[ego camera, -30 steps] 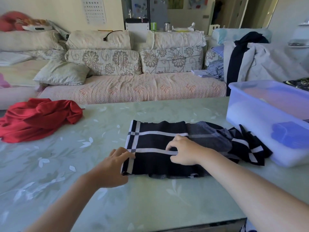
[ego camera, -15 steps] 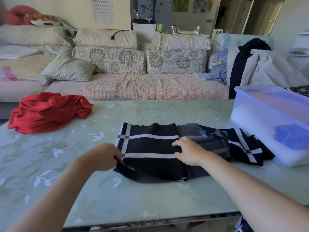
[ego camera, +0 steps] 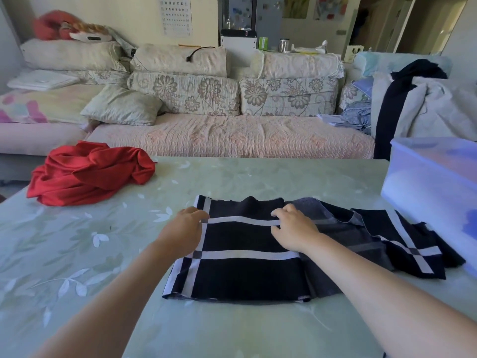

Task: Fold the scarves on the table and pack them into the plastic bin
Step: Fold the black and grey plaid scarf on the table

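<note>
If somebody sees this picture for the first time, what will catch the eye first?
The black scarf with white stripes, half folded on the table, with the left hand and the right hand resting on it. Then the crumpled red scarf at far left and the translucent plastic bin at the right edge.
</note>
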Demonstrator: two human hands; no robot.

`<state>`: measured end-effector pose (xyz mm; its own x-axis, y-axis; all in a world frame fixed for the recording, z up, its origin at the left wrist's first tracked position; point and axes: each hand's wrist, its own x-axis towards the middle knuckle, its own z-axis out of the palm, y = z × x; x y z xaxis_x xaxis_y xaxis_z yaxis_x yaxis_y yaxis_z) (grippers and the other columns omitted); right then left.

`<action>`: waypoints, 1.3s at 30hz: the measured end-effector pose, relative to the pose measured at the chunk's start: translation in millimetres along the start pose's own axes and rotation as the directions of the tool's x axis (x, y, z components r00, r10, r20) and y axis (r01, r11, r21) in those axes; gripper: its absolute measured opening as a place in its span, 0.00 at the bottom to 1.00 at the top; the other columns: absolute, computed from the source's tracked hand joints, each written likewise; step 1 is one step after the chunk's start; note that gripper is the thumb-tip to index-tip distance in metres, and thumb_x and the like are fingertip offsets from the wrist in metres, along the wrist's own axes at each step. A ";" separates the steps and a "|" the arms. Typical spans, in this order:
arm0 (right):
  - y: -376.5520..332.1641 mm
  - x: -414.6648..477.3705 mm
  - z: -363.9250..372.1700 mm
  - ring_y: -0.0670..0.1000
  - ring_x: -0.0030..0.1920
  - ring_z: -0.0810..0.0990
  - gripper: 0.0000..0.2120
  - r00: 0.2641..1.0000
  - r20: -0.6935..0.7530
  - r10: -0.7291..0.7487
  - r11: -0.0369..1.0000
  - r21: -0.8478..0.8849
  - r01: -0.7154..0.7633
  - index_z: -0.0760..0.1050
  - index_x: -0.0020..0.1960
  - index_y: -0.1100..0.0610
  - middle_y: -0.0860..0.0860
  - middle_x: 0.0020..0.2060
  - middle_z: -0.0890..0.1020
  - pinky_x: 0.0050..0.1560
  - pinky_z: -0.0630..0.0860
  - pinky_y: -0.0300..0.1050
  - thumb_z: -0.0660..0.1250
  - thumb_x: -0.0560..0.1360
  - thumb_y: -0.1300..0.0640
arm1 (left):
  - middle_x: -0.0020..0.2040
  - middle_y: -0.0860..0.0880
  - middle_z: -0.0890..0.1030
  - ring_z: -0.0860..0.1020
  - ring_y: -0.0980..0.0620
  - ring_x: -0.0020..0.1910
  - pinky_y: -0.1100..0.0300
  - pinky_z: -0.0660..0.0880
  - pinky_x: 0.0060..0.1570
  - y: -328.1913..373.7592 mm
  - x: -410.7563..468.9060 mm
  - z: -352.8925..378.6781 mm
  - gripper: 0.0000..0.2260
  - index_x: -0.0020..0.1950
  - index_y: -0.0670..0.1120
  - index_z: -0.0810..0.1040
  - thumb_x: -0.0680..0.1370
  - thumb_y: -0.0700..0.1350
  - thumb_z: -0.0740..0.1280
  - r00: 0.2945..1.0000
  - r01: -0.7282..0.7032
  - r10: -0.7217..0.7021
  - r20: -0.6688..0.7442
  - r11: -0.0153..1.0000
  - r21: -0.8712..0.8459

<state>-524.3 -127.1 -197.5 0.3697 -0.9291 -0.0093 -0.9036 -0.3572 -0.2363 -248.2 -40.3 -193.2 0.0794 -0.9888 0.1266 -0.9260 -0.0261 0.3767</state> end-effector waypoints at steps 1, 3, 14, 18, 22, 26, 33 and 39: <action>1.4 7.5 0.8 0.55 0.66 0.70 0.21 1.000 -0.010 0.011 1.000 0.020 -0.011 0.66 0.73 0.49 0.51 0.69 0.66 0.61 0.72 0.52 0.58 0.81 0.49 | 0.66 0.48 0.73 0.71 0.47 0.63 0.54 0.71 0.61 -3.5 11.2 2.0 0.18 0.68 0.48 0.75 0.81 0.38 0.56 0.999 0.027 -0.027 -0.022 1.000 0.006; 4.8 21.4 2.4 0.56 0.63 0.74 0.19 0.998 -0.042 0.049 0.997 0.057 -0.047 0.66 0.73 0.50 0.53 0.69 0.66 0.55 0.74 0.51 0.56 0.82 0.51 | 0.65 0.45 0.73 0.71 0.44 0.63 0.52 0.71 0.60 -11.4 33.4 5.1 0.18 0.70 0.47 0.73 0.82 0.39 0.55 0.996 0.069 -0.068 -0.053 0.997 0.019; 11.0 60.0 14.8 0.56 0.55 0.79 0.18 0.982 -0.157 0.107 0.994 -0.002 -0.109 0.70 0.70 0.45 0.52 0.58 0.79 0.46 0.71 0.48 0.52 0.83 0.54 | 0.49 0.43 0.80 0.78 0.46 0.42 0.57 0.74 0.38 -32.6 96.1 19.2 0.19 0.67 0.50 0.71 0.78 0.39 0.60 0.954 0.286 -0.298 -0.041 0.940 -0.188; 6.9 62.6 9.5 0.55 0.52 0.80 0.18 0.945 -0.325 0.019 1.000 0.030 -0.009 0.74 0.69 0.47 0.51 0.58 0.78 0.45 0.73 0.48 0.53 0.84 0.54 | 0.58 0.40 0.73 0.73 0.44 0.44 0.56 0.69 0.45 -38.1 95.0 3.3 0.19 0.65 0.46 0.74 0.77 0.34 0.57 0.904 0.225 -0.308 -0.295 0.932 -0.283; -4.7 57.9 14.5 0.58 0.60 0.75 0.22 0.992 -0.122 0.024 1.000 -0.006 -0.025 0.63 0.77 0.53 0.55 0.64 0.71 0.54 0.74 0.51 0.54 0.84 0.50 | 0.59 0.39 0.70 0.72 0.38 0.54 0.50 0.70 0.48 -39.2 79.0 8.7 0.26 0.71 0.44 0.68 0.74 0.30 0.60 0.909 0.260 -0.247 -0.335 0.966 -0.006; -14.2 48.2 15.6 0.59 0.69 0.66 0.24 0.981 -0.195 -0.009 0.992 -0.123 -0.015 0.59 0.77 0.52 0.57 0.73 0.63 0.67 0.65 0.55 0.55 0.83 0.47 | 0.64 0.44 0.70 0.68 0.42 0.62 0.49 0.68 0.60 -17.1 71.4 14.9 0.27 0.72 0.47 0.67 0.74 0.35 0.63 0.949 0.063 -0.021 -0.314 0.990 0.124; -25.5 16.8 27.5 0.53 0.80 0.38 0.29 0.975 0.160 -0.154 0.975 -0.134 0.176 0.44 0.81 0.43 0.52 0.81 0.41 0.78 0.43 0.59 0.46 0.83 0.39 | 0.80 0.55 0.43 0.40 0.50 0.79 0.47 0.40 0.76 -1.0 33.5 49.4 0.26 0.79 0.64 0.44 0.81 0.64 0.46 0.966 -0.112 0.041 0.257 0.956 0.270; -15.9 -2.6 18.9 0.58 0.79 0.47 0.31 0.990 0.137 -0.028 0.981 -0.185 0.054 0.48 0.81 0.49 0.58 0.80 0.49 0.77 0.52 0.55 0.48 0.83 0.39 | 0.81 0.52 0.43 0.42 0.48 0.79 0.45 0.43 0.77 27.5 17.4 49.4 0.31 0.81 0.54 0.45 0.79 0.64 0.38 0.978 -0.157 0.091 0.189 0.916 0.370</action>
<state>-506.8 -117.2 -212.1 0.4213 -0.8968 -0.1351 -0.9069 -0.4181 -0.0523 -290.5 -65.5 -226.0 -0.0763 -0.9970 -0.0156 -0.9970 0.0766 -0.0140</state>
